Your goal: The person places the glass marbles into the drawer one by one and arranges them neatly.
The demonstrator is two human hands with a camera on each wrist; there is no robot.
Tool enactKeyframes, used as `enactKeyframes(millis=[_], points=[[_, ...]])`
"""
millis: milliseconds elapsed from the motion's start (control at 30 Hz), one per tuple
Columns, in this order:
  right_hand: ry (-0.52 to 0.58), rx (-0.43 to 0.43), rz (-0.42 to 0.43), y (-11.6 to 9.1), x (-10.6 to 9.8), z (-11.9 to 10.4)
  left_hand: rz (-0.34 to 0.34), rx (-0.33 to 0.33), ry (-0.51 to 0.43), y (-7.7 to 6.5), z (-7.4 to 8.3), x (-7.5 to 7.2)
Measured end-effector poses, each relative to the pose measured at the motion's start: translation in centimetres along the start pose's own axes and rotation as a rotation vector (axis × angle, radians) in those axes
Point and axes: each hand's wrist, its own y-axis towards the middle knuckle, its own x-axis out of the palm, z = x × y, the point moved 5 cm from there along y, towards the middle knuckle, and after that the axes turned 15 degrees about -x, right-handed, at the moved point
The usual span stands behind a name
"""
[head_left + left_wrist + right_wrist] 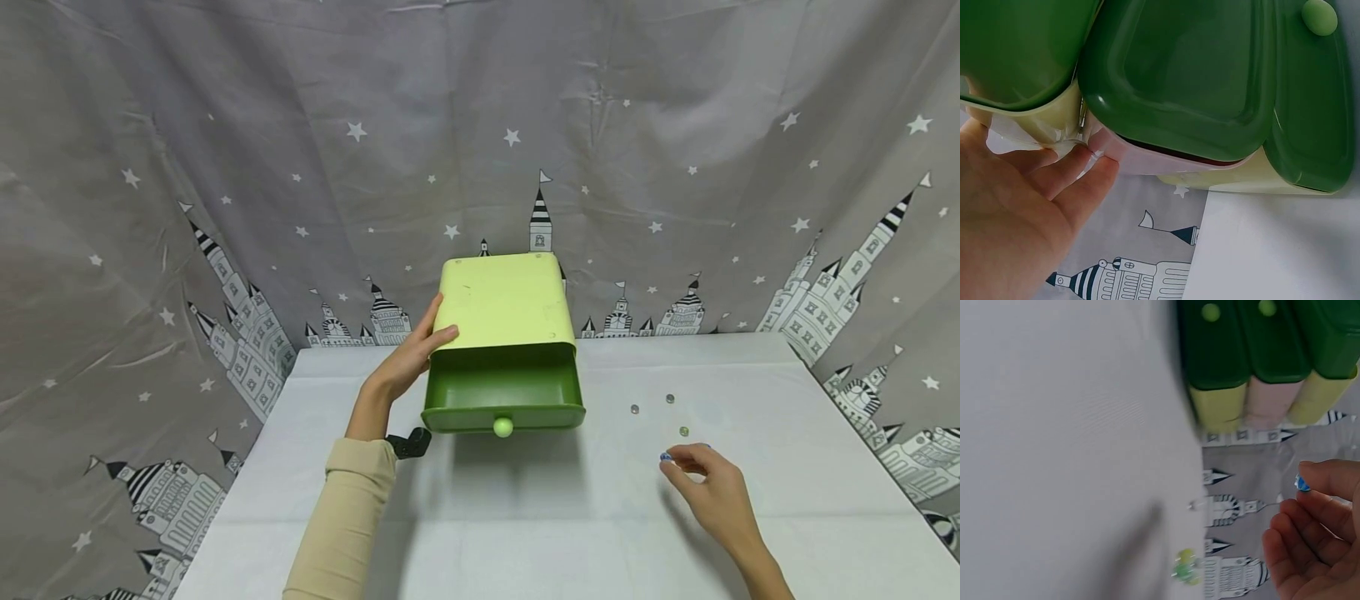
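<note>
1. One grey cloth (75, 275) hangs from the far left and runs behind everything, thin-looking and creased, printed with stars and castles.
2. Beside it, a person's left grip (401, 362), below a tan sleeve (341, 521), rests along the cabinet's left side, thumb over the top edge, fingers fairly straight rather than clamped.
3. The yellow casing (502, 300) is smooth, round-cornered and scuffed, with a pink tier (1266, 403) underneath. I'd take it for stiff, light plastic, best steadied by a flat hand.
4. Its green drawer (465, 419) stands pulled out, glossy inside; the pale round knob (503, 427) is the obvious place to take hold.
5. Three small shiny pieces (634, 409) lie on the white bench (600, 533), which looks cloth-covered. They seem hard and nearly weightless, so edges suit fingertips better than faces.
6. Rightmost, a blue piece (1302, 483) is held near them, apparently above the surface, between thumb and forefinger of the right grip (712, 487), which is closed on it. Its glinting surface looks slippery; squeezed off-centre, it could shoot away.
</note>
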Motion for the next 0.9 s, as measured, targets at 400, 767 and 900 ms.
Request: enactKeyframes(millis=[400, 767, 900], points=[[0.048, -0.075, 0.04, 2.1, -0.5, -3.4, -0.024, -0.015, -0.005, -2.1, 2.0, 0.8], [0.262, -0.022, 0.008, 4.4, -0.4, -6.7, -0.016, -0.017, 0.001, -1.8, 1.8, 0.6], [0.322, -0.055, 0.018, 5.2, -0.1, -8.0, -0.007, -0.015, 0.001, -0.5, 0.6, 0.1]])
